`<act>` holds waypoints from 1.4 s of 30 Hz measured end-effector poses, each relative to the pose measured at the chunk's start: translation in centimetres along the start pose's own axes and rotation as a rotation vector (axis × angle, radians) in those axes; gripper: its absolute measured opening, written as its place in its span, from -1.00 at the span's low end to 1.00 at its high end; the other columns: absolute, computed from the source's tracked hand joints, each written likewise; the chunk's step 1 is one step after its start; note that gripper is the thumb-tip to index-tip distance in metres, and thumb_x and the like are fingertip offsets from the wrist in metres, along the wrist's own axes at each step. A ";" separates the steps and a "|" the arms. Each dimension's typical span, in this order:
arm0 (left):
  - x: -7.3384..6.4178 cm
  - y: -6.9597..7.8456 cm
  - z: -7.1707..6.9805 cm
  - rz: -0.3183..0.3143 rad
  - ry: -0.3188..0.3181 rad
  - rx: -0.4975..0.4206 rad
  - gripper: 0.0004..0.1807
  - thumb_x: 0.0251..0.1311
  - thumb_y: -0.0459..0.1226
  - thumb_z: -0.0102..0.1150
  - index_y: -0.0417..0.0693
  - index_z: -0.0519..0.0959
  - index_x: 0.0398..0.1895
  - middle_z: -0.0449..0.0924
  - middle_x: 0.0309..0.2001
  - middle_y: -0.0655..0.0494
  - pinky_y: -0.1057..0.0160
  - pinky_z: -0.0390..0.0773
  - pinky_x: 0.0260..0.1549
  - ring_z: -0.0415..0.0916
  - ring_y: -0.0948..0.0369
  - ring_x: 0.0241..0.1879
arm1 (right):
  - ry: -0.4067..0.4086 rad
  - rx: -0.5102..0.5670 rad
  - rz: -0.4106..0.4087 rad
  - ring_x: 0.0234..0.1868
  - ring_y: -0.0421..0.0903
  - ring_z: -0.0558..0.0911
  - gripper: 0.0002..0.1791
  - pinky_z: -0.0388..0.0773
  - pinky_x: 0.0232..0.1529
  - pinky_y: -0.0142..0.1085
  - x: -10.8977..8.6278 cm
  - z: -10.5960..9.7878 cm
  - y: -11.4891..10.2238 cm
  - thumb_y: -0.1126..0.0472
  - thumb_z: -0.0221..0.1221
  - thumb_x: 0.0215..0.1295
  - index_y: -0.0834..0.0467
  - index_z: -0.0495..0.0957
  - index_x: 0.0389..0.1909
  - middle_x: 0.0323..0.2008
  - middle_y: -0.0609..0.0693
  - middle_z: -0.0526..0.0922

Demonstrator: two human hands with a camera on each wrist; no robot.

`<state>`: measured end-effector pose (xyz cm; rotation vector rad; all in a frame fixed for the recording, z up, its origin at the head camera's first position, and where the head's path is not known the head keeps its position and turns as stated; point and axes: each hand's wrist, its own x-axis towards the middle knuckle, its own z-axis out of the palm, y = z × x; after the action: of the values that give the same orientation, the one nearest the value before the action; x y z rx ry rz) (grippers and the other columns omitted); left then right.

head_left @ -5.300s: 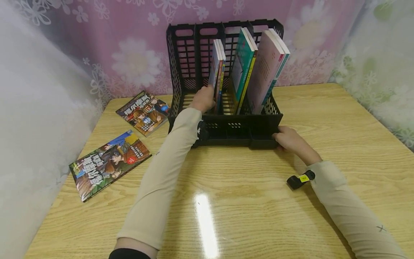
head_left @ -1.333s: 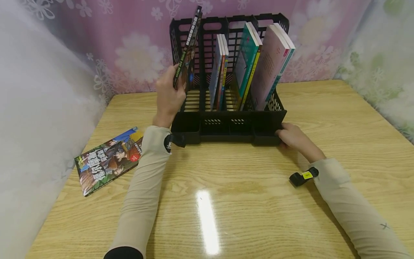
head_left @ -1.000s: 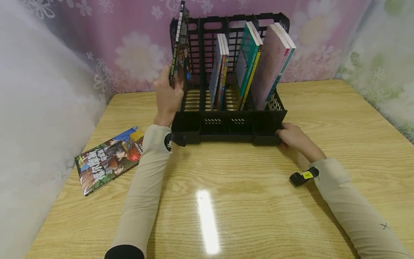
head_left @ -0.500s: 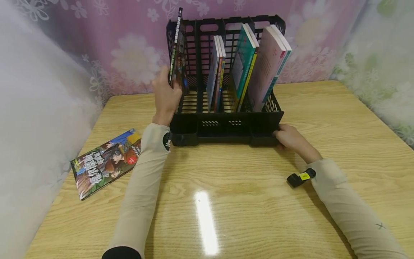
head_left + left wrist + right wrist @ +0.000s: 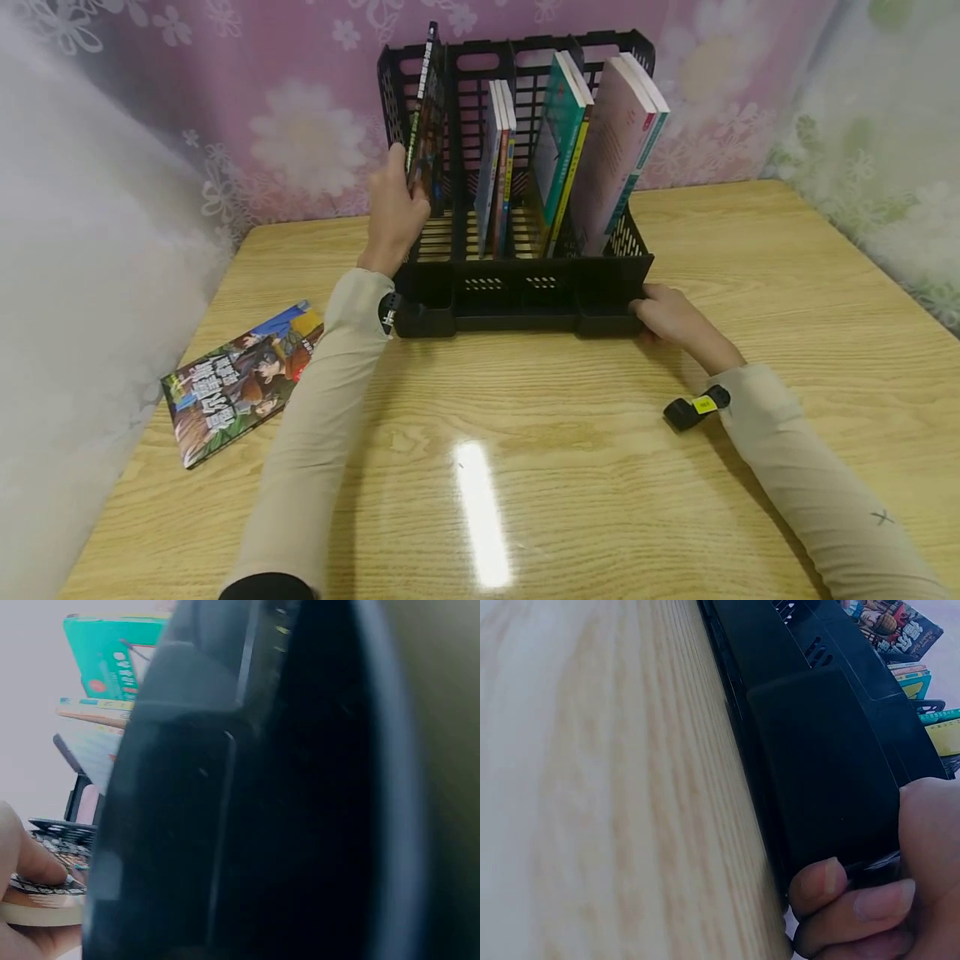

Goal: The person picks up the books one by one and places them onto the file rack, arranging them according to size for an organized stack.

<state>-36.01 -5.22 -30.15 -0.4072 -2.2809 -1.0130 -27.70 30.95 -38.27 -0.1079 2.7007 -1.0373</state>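
Observation:
My left hand (image 5: 396, 208) pinches a dark comic book (image 5: 426, 117) by its lower spine, thumb on the right face. The book stands nearly upright, leaning a little right, in the leftmost compartment of a black desktop book rack (image 5: 517, 322). In the left wrist view the black rack front covers most of the picture, and fingers (image 5: 37, 862) show at the left edge. My right hand (image 5: 682, 327) grips the rack's front right corner; the right wrist view shows its fingertips (image 5: 881, 901) curled under the front tray (image 5: 825, 765).
Right of the held book stand several thin books (image 5: 495, 167), a teal book (image 5: 558, 142) with a yellow-spined one, and a pink book (image 5: 611, 150) with another beside it. Another comic book (image 5: 240, 375) lies flat on the wooden table (image 5: 600, 467) at left. A flowered curtain (image 5: 307, 150) hangs behind.
Earlier my left hand was at the thin books and the dark comic book lay on the table. Since then it has been lifted into the left compartment and lowered. My right hand keeps its grip.

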 end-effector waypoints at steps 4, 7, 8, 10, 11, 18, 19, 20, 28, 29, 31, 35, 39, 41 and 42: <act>0.1 0.0 0.4 -0.057 -0.134 0.043 -0.79 0.34 -0.47 -0.17 -0.29 0.25 0.00 0.45 -0.33 -0.20 0.17 0.33 -0.47 0.38 0.03 -0.44 | -0.003 -0.014 0.001 -0.66 -0.11 0.49 -0.73 0.41 -0.57 -0.28 -0.1 0.0 0.1 0.24 -0.17 0.33 0.38 0.36 -0.18 -0.66 0.05 0.49; 0.4 0.3 0.9 -0.146 -0.230 0.098 -0.71 0.41 -0.39 -0.19 -0.32 0.20 0.14 0.52 -0.24 -0.27 0.13 0.41 -0.42 0.49 -0.01 -0.37 | -0.010 -0.010 0.008 -0.66 -0.11 0.49 -0.71 0.41 -0.58 -0.29 -0.2 0.0 0.2 0.24 -0.18 0.34 0.39 0.36 -0.14 -0.66 0.05 0.49; 0.5 0.5 1.1 -0.188 -0.271 0.114 -0.63 0.44 -0.35 -0.21 -0.33 0.16 0.22 0.53 -0.19 -0.28 0.12 0.45 -0.39 0.53 -0.02 -0.32 | -0.009 -0.011 0.009 -0.66 -0.12 0.49 -0.71 0.41 -0.58 -0.30 -0.2 0.0 0.2 0.24 -0.18 0.34 0.39 0.36 -0.14 -0.66 0.05 0.49; 0.9 1.0 1.4 -0.267 -0.354 0.156 -0.51 0.50 -0.24 -0.28 -0.35 0.06 0.35 0.54 -0.09 -0.30 0.10 0.50 -0.32 0.58 -0.04 -0.22 | -0.007 -0.010 0.010 -0.66 -0.12 0.49 -0.70 0.41 -0.59 -0.30 -0.2 0.1 0.2 0.24 -0.18 0.34 0.39 0.36 -0.12 -0.65 0.05 0.49; 1.0 1.1 1.6 -0.309 -0.405 0.177 -0.44 0.52 -0.19 -0.33 -0.35 -0.03 0.42 0.53 -0.05 -0.31 0.08 0.53 -0.28 0.60 -0.05 -0.18 | -0.005 -0.010 0.008 -0.66 -0.11 0.49 -0.70 0.41 -0.59 -0.30 -0.1 0.1 0.2 0.24 -0.18 0.34 0.39 0.36 -0.12 -0.65 0.05 0.49; 2.1 1.3 2.4 -0.440 -0.653 0.270 -0.34 0.54 -0.06 -0.41 -0.34 -0.11 0.49 0.17 0.39 -0.27 0.07 0.38 0.18 0.28 -0.03 0.32 | -0.001 -0.006 -0.003 -0.66 -0.11 0.48 -0.72 0.42 -0.58 -0.29 0.0 0.1 0.0 0.24 -0.19 0.31 0.38 0.35 -0.16 -0.65 0.06 0.48; 2.1 1.2 2.5 -0.447 -0.668 0.274 -0.36 0.54 -0.06 -0.39 -0.34 -0.02 0.47 0.14 0.41 -0.26 0.08 0.39 0.16 0.29 -0.03 0.30 | -0.001 -0.003 -0.001 -0.66 -0.11 0.49 -0.72 0.42 -0.58 -0.29 0.0 0.1 0.0 0.25 -0.19 0.31 0.38 0.35 -0.16 -0.64 0.06 0.48; 2.1 1.1 2.7 -0.450 -0.677 0.282 -0.38 0.53 -0.06 -0.36 -0.34 0.10 0.44 0.12 0.42 -0.25 0.10 0.40 0.13 0.34 -0.03 0.27 | -0.002 0.001 0.001 -0.66 -0.11 0.49 -0.72 0.42 -0.58 -0.30 0.0 0.1 0.0 0.25 -0.19 0.31 0.39 0.34 -0.15 -0.63 0.07 0.48; 1.6 0.8 3.2 -0.518 -0.766 0.274 -0.39 0.53 -0.01 -0.39 -0.30 0.25 0.36 0.31 0.28 -0.22 0.06 0.41 0.09 0.43 -0.04 0.14 | 0.000 -0.001 0.007 -0.65 -0.11 0.49 -0.73 0.42 -0.60 -0.30 0.1 -0.1 -0.1 0.25 -0.17 0.32 0.39 0.34 -0.14 -0.60 0.10 0.49; 1.6 0.8 3.1 -0.530 -0.784 0.260 -0.38 0.53 -0.01 -0.42 -0.29 0.17 0.41 0.26 0.32 -0.22 0.03 0.38 0.15 0.38 -0.06 0.20 | 0.000 -0.004 0.009 -0.65 -0.11 0.49 -0.73 0.42 -0.60 -0.30 0.1 -0.1 -0.1 0.25 -0.16 0.32 0.38 0.34 -0.15 -0.60 0.09 0.48; 1.5 0.8 3.2 -0.549 -0.812 0.248 -0.36 0.54 -0.01 -0.48 -0.25 0.00 0.49 0.12 0.42 -0.20 0.01 0.30 0.23 0.27 -0.06 0.31 | -0.007 -0.003 0.013 -0.66 -0.11 0.49 -0.74 0.42 -0.60 -0.29 0.0 -0.1 -0.1 0.25 -0.17 0.32 0.38 0.33 -0.16 -0.62 0.09 0.48; 1.3 0.5 3.6 -0.530 -0.770 0.287 -0.33 0.54 -0.03 -0.46 -0.13 -0.28 0.53 0.38 0.26 -0.18 0.11 0.48 0.05 0.50 0.05 0.09 | -0.021 -0.010 0.016 -0.68 -0.12 0.46 -0.75 0.38 -0.63 -0.29 -0.1 0.0 0.0 0.25 -0.17 0.32 0.38 0.33 -0.17 -0.66 0.07 0.48; 1.1 0.4 4.2 -0.515 -0.687 0.312 -0.31 0.53 -0.06 -0.37 -0.01 -0.36 0.54 0.53 -0.45 -0.03 0.28 0.38 -0.61 0.29 0.23 -0.68 | -0.015 -0.015 0.008 -0.71 -0.12 0.43 -0.75 0.35 -0.66 -0.30 -0.1 0.0 -0.1 0.25 -0.17 0.33 0.37 0.34 -0.18 -0.68 0.06 0.48; 1.1 0.5 4.3 -0.512 -0.661 0.314 -0.31 0.53 -0.09 -0.34 0.02 -0.37 0.54 0.46 -0.58 0.02 0.31 0.23 -0.72 0.10 0.27 -0.79 | -0.010 -0.011 0.002 -0.70 -0.12 0.44 -0.76 0.36 -0.65 -0.30 -0.1 0.0 -0.1 0.26 -0.18 0.32 0.37 0.33 -0.19 -0.68 0.06 0.48; 1.1 0.6 4.3 -0.510 -0.654 0.317 -0.30 0.52 -0.10 -0.33 0.02 -0.37 0.54 0.49 -0.57 0.00 0.31 0.21 -0.75 0.08 0.28 -0.81 | -0.008 -0.008 0.001 -0.70 -0.12 0.44 -0.76 0.36 -0.65 -0.30 0.0 -0.1 -0.1 0.26 -0.18 0.32 0.37 0.33 -0.20 -0.68 0.06 0.47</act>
<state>-38.29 -1.63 -31.37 -0.0033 -3.1864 -0.7867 -27.69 30.92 -38.14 -0.1118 2.6979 -1.0242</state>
